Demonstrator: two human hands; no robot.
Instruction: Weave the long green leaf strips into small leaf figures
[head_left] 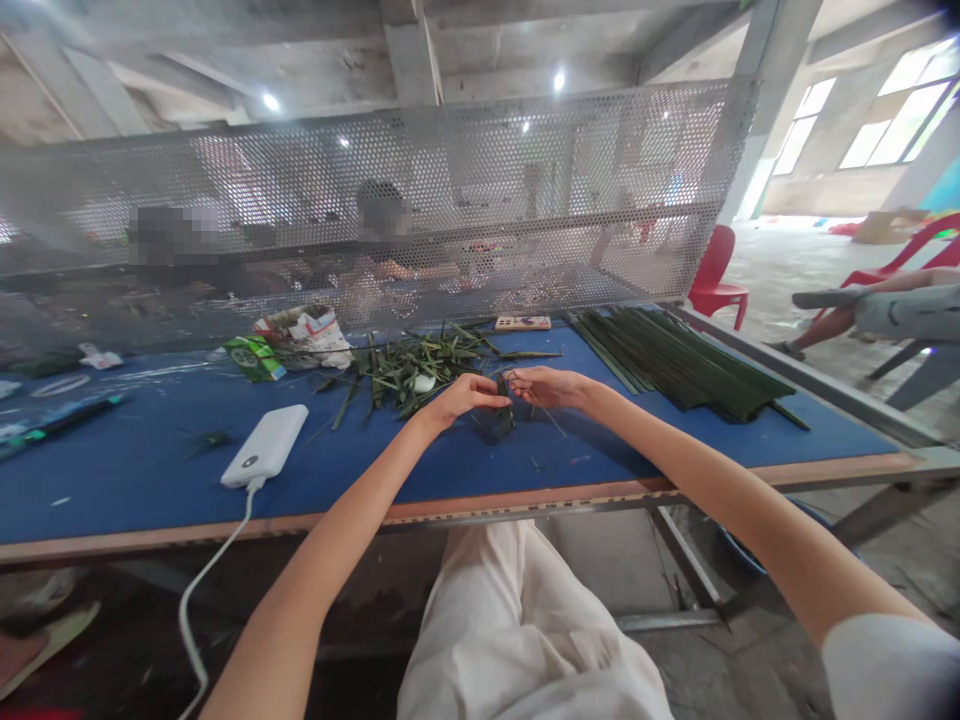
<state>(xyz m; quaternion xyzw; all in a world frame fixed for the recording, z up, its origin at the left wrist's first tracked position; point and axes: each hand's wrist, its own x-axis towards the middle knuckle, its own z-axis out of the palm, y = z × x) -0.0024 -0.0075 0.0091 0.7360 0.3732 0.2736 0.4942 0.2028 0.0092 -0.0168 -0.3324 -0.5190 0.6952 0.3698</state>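
At a blue-topped work table (150, 490) in a concrete hall, a white power bank (264, 446) lies toward the left, its cable (211, 590) running down over the table edge, with a green-and-yellow packet (253, 358) and a crumpled paper bag (304, 338) farther along. A loose heap of cut leaves (405, 375) spreads just beyond the person's left hand (461, 398), whose fingers pinch a small, dark folded leaf piece (496, 418) at the middle of the table, its lower part resting on the blue surface. The right hand (544, 387) meets it from the other side, fingertips pressed together on thin green strands, though the exact grip is partly hidden. Only this one small piece is in hand; a long stack of dark green strips (679, 365) lies neatly side by side to the right, apparently untouched. Beyond the table, a red plastic chair (716, 280) stands near a seated co-worker's leg (900, 310).
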